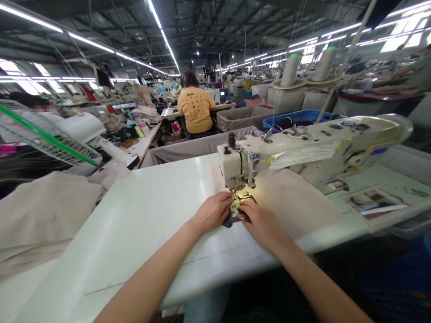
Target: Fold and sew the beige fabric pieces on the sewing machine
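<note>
Left hand: (213,211) fingers bent and drawn close together, tips at the needle area; whether they pinch anything, I cannot tell.
Right hand: (264,224) narrow, fingers curled, tips on or just above the metal plate (230,220); a grip cannot be made out.
Machine: (232,161) its head stands just beyond both hands, its arm running off to the right, cream-painted metal with a paper strip (305,154) along it.
Cloth: (296,197) beige, flat, matt and woven-looking, spread beyond and right of the right hand.
Table: (161,202) smooth, pale green and glossy under the forearms; its rounded front edge lies on the near side of the hands.
Room: a broad stretch of tabletop left of the left hand; the machine's head limits space ahead.
Far left: a soft, creased heap of beige fabric (43,215), well apart from the left hand, with a white fan (84,128) beyond.
Far right: a shallow tray (377,204) of small tools, past the cloth.
</note>
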Available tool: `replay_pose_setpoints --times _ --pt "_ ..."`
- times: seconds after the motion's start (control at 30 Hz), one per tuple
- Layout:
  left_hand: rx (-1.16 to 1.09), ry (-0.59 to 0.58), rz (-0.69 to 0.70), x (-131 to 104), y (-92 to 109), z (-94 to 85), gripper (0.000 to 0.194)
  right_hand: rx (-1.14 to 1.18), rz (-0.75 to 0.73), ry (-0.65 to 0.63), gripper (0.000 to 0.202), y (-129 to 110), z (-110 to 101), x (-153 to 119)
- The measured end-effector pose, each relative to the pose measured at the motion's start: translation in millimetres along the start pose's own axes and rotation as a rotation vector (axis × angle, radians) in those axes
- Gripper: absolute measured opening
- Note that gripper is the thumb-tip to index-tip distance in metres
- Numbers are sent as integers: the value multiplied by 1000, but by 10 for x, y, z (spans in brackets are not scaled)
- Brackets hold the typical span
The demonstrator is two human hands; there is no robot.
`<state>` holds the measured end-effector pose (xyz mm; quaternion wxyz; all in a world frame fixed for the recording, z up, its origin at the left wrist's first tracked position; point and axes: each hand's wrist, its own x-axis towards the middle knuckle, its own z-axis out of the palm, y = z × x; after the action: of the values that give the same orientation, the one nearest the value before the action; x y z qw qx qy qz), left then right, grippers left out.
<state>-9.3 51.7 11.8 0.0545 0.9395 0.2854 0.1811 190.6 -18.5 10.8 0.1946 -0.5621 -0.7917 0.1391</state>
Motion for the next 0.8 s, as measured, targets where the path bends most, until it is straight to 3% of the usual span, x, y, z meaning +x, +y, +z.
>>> replay_pose_setpoints --times 0.37,0.57,0.67,0.8 --pt "23 -15 -14 10 -10 -17 33 15 -12 24 29 29 40 -15" --pt "80 -7 -119 -7 11 -70 31 46 -13 29 30 11 10 -18" --pt "131 -58 -149 -35 160 -149 24 83 -3 45 29 25 -18 -58" --pt "114 -145 -139 -113 515 -189 20 117 0 99 25 70 -12 -188"
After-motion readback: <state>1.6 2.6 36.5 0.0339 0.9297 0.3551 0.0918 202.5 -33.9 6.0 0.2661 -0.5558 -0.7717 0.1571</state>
